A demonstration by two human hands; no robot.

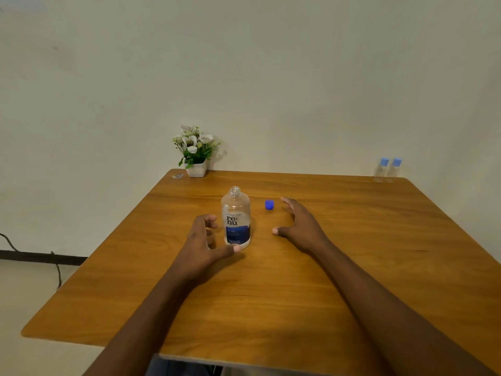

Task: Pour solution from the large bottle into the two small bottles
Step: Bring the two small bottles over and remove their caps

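Head view: both hands, left [199,240] and right [301,226], are held spread beside the uncapped bottle [235,218]; cap [269,205] is laid between

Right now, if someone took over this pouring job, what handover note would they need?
Left hand: open, curled beside the large bottle, thumb near its base; contact unclear.
Right hand: open, empty, over the table, just right of the blue cap.
Large bottle: upright mid-table, cap off.
Two small bottles: upright side by side at the far right corner, light blue caps on.
Done: large bottle opened.
Left: fetch and uncap the small bottles, then pour into both.
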